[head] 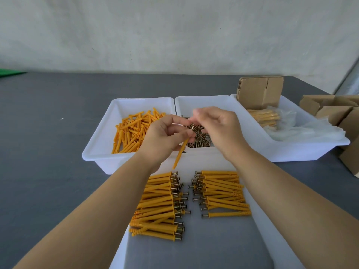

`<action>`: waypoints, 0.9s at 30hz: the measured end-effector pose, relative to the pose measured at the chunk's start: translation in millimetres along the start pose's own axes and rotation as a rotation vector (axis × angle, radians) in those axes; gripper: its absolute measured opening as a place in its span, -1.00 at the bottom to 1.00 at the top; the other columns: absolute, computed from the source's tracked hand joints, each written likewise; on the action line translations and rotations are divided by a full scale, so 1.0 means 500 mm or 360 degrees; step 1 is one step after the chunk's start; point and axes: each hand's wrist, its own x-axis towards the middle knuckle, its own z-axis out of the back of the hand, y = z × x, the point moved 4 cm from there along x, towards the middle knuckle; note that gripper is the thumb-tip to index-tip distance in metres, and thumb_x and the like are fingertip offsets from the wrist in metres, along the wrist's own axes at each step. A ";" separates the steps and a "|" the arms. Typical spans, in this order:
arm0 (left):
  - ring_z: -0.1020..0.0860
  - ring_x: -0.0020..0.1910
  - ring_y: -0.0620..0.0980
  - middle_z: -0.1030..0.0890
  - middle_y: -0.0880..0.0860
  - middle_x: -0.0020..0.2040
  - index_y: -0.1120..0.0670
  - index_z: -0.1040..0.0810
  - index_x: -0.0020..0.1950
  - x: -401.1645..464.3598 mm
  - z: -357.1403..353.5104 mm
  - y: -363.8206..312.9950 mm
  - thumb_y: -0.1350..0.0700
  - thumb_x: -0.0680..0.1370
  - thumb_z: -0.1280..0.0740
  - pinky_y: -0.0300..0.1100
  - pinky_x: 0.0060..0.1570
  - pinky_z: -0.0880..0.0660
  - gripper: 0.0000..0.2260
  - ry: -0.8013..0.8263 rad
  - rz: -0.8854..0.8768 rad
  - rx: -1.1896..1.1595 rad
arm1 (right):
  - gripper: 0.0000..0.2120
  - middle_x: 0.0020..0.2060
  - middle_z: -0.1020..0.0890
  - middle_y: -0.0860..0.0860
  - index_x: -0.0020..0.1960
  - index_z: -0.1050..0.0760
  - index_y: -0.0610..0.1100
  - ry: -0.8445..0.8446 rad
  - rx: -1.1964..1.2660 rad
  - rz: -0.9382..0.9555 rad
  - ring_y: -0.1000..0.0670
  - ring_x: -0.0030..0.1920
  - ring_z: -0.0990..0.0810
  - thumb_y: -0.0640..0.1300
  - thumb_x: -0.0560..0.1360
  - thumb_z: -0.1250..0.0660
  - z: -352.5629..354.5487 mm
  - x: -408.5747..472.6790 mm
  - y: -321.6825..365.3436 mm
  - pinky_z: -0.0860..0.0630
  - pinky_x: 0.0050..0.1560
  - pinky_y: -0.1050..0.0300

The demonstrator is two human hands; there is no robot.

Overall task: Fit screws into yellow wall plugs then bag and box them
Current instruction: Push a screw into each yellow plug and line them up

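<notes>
1. Near tray (258,235) on the bench (48,171): two heaps of finished plugs (223,193), screw heads facing the middle gap.
2. Three far trays hold, left to right, loose plugs (134,131), screws (200,138) and bagged sets (266,117) with a box (260,92).
3. Left hand (165,134) grips one plug (181,151) slanting down, over the screws.
4. Right hand (217,125) pinches something at the plug's top, likely a screw; too small to tell.
5. Best to hold the plug steady, line the screw with its mouth and push straight.
</notes>
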 end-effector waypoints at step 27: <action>-0.47 0.08 -0.02 -0.61 -0.04 0.01 0.03 -0.62 -0.07 -0.065 -0.169 0.053 0.06 0.50 -0.42 -0.05 0.07 -0.49 -0.93 0.1200 -0.0412 0.2093 | -0.80 -0.11 -0.70 0.12 -0.12 -0.65 0.07 -0.0404 -0.0090 -0.0250 0.12 -0.20 -0.66 -0.12 0.57 -0.28 0.074 0.032 -0.076 -0.51 -0.08 0.14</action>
